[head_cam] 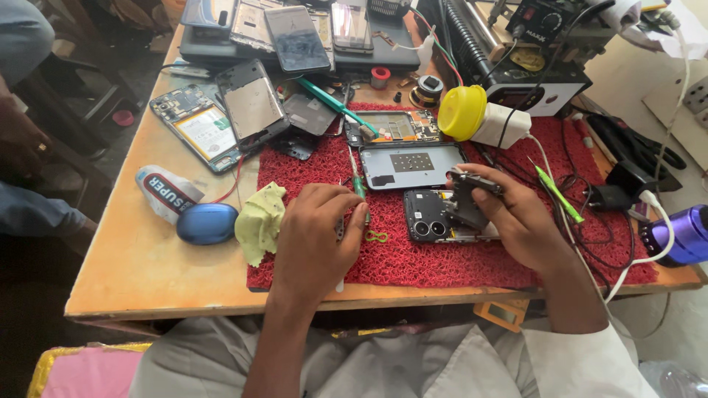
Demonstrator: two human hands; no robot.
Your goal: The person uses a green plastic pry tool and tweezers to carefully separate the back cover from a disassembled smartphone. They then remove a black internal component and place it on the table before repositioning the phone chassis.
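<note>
The left hand point(317, 236) grips a screwdriver point(359, 188); just right of it, the right hand point(516, 217) holds a dark part point(466, 203) over the opened phone point(435, 217), its back cover point(413, 166) already off.

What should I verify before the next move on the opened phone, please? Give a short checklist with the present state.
1. Left hand grips the thin green-handled screwdriver: ok.
2. Right hand holds the dark flat phone part: ok.
3. Opened black phone with round camera lenses lies flat on the red textured mat: ok.
4. Screwdriver tip seated in a screw: cannot tell.
5. White cable kept clear of the right wrist: not ok.
</note>
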